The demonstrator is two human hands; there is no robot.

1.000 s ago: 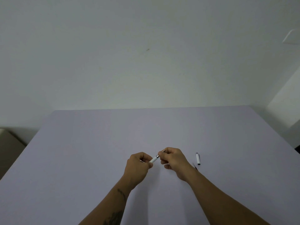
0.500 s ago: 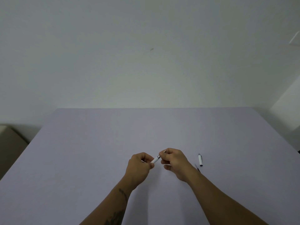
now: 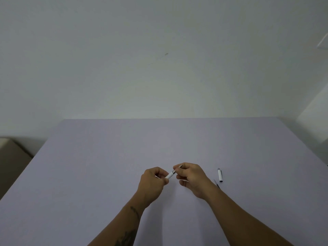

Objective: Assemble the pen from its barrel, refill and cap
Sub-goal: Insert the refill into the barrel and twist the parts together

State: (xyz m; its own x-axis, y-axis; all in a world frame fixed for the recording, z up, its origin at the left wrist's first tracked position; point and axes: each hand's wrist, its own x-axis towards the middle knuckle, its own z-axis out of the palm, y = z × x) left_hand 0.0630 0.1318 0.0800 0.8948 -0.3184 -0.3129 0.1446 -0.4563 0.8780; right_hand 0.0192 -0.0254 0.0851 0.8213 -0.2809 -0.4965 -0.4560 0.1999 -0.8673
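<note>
- The left hand is closed around the lower end of a white pen barrel, above the lavender surface.
- The barrel is tilted: it goes up and to the right from the left hand, and it ends in a small metal ring.
- The right hand is closed in a pinch just beyond that ring. A thin pointed piece comes out above its fingers, in one line with the barrel.
- I cannot tell if this thin piece is the tip of the refill or a front section of the pen, because the fingers hide most of it.
- The two hands are near each other, with only the short visible part of the barrel between them.
- The white cap lies flat on the surface to the right of the right hand, apart from it. Its far end is grey and its near end is dark.
- A thin dark object lies on the surface just beside the right wrist, between the wrist and the cap. It is partly hidden, and I cannot tell what it is.
- Both forearms are bare, and the left forearm has dark tattoo marks.
</note>
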